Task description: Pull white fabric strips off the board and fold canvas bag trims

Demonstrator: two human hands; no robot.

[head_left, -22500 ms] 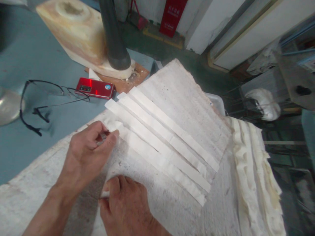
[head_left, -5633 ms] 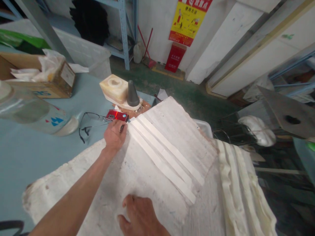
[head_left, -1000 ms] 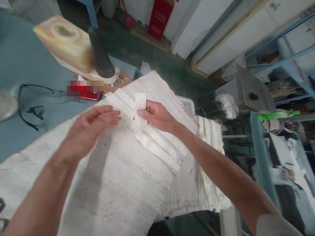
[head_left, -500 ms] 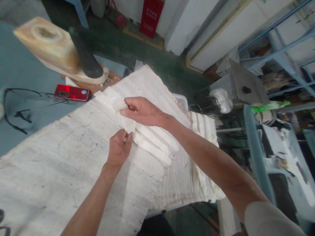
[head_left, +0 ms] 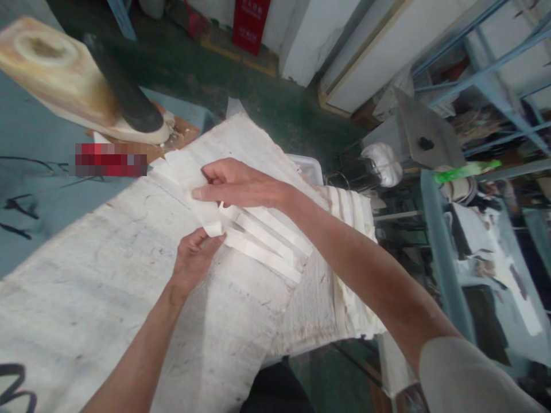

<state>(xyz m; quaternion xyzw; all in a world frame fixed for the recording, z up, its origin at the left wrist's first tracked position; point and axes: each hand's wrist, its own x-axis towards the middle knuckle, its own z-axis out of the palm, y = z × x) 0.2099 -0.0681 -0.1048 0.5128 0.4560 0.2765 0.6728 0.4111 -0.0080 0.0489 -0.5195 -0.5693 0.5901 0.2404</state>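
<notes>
Several white fibre strips [head_left: 262, 235] lie side by side on a thick white fibre blanket [head_left: 129, 275] spread over the table. My right hand [head_left: 241, 186] reaches across from the right and rests on the strips' upper ends, fingers closed around them. My left hand [head_left: 193, 261] pinches the folded end of a strip just below the right hand.
A beige block [head_left: 47, 74] with a dark cone [head_left: 124, 94] stands at the back left, a red phone [head_left: 109, 160] and glasses [head_left: 17, 201] beside it on the blue table [head_left: 26, 241]. Folded white strips [head_left: 353, 229] hang off the right edge; metal shelving [head_left: 473, 143] stands further right.
Both hands have come together on the strips since a second ago. The left hand closed from open into a pinch on a strip end; the right hand shifted slightly left over the bundle.
</notes>
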